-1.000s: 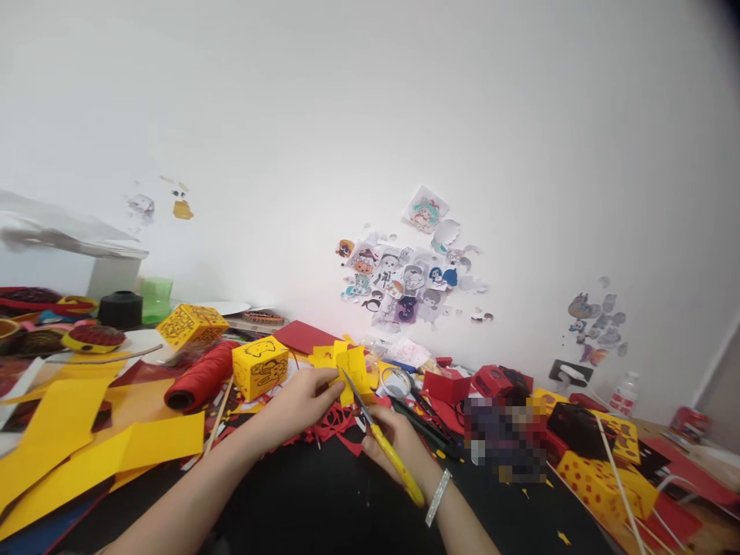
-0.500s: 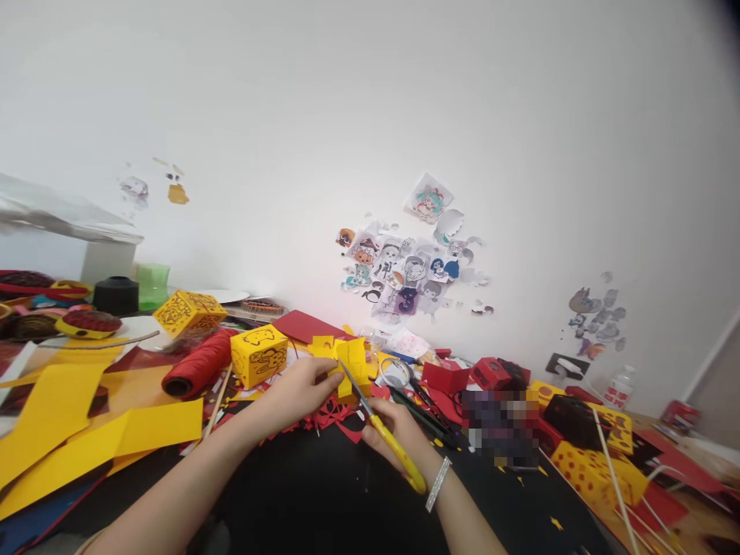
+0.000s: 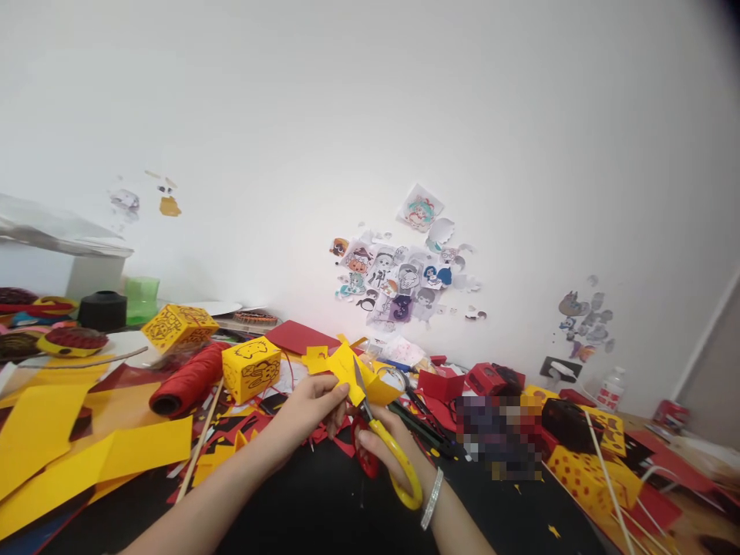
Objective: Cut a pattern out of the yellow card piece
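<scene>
Black tabletop (image 3: 312, 505) | scissors (image 3: 379, 429) slant away leftward, right hand (image 3: 405, 436) gripping | left hand (image 3: 314, 398) pinching yellow paper (image 3: 341, 367)

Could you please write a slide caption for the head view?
Over a cluttered black tabletop, the left hand pinches yellow paper as the right hand holds open scissors to it.

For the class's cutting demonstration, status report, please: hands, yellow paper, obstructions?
Left hand pinching yellow paper. Right hand on scissors, blade at the paper. Nothing seems to block it; patterned yellow box near left hand.
</scene>
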Tool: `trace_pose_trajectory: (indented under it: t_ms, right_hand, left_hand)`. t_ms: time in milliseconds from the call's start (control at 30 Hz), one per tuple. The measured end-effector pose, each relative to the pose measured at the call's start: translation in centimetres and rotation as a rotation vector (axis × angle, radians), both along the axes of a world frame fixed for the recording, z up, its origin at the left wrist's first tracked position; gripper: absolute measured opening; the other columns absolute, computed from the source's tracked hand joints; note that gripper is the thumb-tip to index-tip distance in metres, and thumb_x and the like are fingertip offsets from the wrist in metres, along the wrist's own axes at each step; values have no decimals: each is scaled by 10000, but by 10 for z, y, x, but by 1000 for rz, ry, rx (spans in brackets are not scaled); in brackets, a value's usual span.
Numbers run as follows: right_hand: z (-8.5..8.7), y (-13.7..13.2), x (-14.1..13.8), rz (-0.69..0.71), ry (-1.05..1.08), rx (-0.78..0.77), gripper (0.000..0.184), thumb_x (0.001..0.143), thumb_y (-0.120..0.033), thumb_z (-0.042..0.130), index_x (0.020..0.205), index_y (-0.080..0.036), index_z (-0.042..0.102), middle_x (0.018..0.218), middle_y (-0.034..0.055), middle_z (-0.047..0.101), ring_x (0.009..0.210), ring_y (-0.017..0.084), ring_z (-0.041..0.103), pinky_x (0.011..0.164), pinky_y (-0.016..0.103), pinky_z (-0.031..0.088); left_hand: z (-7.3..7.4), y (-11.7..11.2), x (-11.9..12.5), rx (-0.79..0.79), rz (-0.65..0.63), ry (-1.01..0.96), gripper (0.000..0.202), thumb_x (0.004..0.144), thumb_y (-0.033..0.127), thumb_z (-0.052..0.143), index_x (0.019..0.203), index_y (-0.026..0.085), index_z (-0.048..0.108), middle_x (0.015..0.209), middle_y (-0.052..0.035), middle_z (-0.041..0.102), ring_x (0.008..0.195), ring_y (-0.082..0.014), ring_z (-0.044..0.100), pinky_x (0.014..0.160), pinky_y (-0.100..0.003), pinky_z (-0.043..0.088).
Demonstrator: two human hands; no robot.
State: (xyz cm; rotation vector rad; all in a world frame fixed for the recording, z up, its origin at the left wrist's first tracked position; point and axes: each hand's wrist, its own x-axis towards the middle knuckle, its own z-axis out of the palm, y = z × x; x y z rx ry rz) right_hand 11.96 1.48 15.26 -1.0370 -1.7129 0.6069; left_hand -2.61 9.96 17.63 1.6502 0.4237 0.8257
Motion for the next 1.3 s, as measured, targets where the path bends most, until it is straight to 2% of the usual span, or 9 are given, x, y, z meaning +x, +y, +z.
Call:
trace_pose_trajectory:
  t_ms: [200, 300, 500, 600, 733, 900, 1000, 1133, 1300]
  right_hand:
    - [-13, 7, 1, -16, 77, -35, 370, 791, -458, 522, 1013, -166, 565, 664, -3, 517, 575, 136, 489, 561, 254, 431]
    - [-18, 10, 1, -6, 132, -31, 348, 788, -439, 539, 994, -160, 569, 651, -8, 513, 547, 122, 484, 503, 228, 413]
    - [-25, 14, 0, 12, 208, -50, 306, 801, -406, 538, 984, -161, 555, 638, -14, 522, 525, 107, 490, 509, 221, 411]
    - [-25, 13, -3, -2, 213, -65, 302, 796, -411, 542, 967, -163, 553, 645, -11, 523, 525, 108, 487, 507, 224, 407]
    - [-22, 11, -4, -27, 189, -60, 269, 805, -406, 528, 929, -167, 544, 655, -8, 524, 546, 116, 486, 507, 228, 401]
    - [-22, 10, -5, -71, 144, -22, 239, 818, -399, 504, 849, -164, 531, 625, -20, 481, 514, 105, 448, 474, 220, 367]
    - [-19, 10, -6, -90, 124, -9, 248, 815, -400, 507, 885, -166, 546, 629, -22, 470, 516, 107, 441, 484, 224, 371]
    - [-14, 9, -9, -124, 89, 53, 254, 810, -390, 520, 934, -174, 569, 646, -22, 469, 565, 120, 455, 597, 252, 413]
    - [-13, 9, -10, -169, 47, 73, 275, 809, -412, 509, 877, -153, 575, 681, 0, 486, 614, 132, 467, 592, 249, 407]
  left_hand:
    - [-5, 3, 4, -1, 24, 41, 436, 651, 577, 496, 487, 173, 474, 367, 39, 488, 328, -97, 448, 394, -228, 340]
    - [-2, -2, 4, 78, 106, 47, 445, 662, 557, 489, 429, 181, 441, 342, 49, 436, 352, -92, 431, 431, -227, 346]
    - [-7, -7, 10, 95, 190, 112, 457, 654, 596, 447, 475, 178, 485, 333, 93, 305, 335, -66, 255, 374, -219, 180]
    - [-11, -6, 12, 94, 169, 85, 457, 647, 603, 466, 479, 180, 495, 348, 89, 297, 380, -82, 300, 394, -218, 217]
    - [-16, -3, 15, 79, 122, 36, 454, 643, 605, 482, 434, 207, 419, 327, 81, 278, 450, -125, 410, 442, -227, 308]
    - [-22, -1, 19, 56, 145, 35, 442, 622, 612, 513, 459, 206, 451, 315, 76, 300, 467, -145, 441, 459, -238, 332]
    - [-25, 0, 21, 27, 147, 31, 451, 607, 635, 518, 510, 196, 486, 326, 84, 316, 417, -120, 397, 424, -230, 295]
    - [-28, 0, 23, -35, 114, 23, 503, 574, 693, 500, 531, 194, 458, 342, 109, 284, 350, -68, 263, 377, -212, 187]
    - [-29, 0, 24, -92, 117, 43, 549, 528, 731, 497, 577, 184, 481, 340, 125, 253, 337, -55, 206, 373, -214, 129]
